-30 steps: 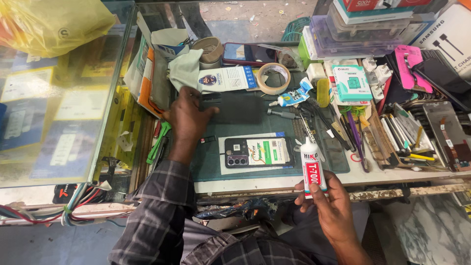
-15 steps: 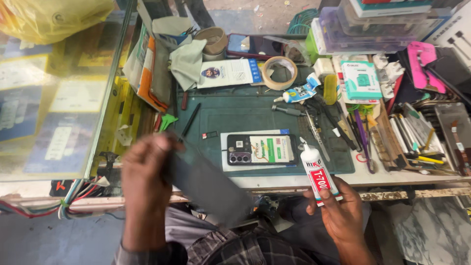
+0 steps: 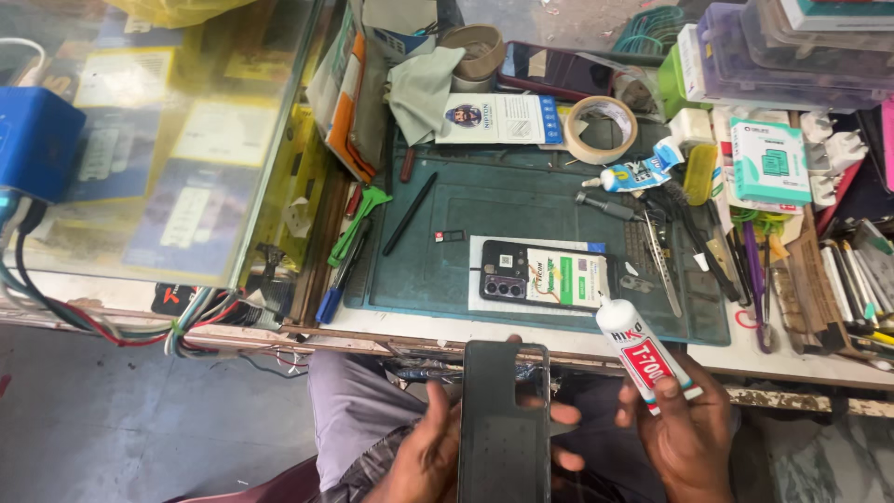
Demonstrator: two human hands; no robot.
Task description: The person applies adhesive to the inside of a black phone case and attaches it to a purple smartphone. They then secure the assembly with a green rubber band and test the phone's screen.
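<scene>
Head view over a cluttered repair bench: left hand [image 3: 430, 456] grips a dark phone back cover [image 3: 504, 424] above the lap, right hand [image 3: 687, 433] clamps a white glue tube [image 3: 644, 354], seemingly readying adhesive, which needs careful nozzle aim along the cover's edge.

Lower end of dark rectangular phone back cover [image 3: 504, 424] cut off by bottom edge. Left hand [image 3: 430, 456] and right hand [image 3: 686, 438] cropped at wrists. Base of white glue tube with red label [image 3: 644, 354] hidden in right palm. Stacked clear plastic boxes [image 3: 792, 47] cut by top-right corner.
</scene>
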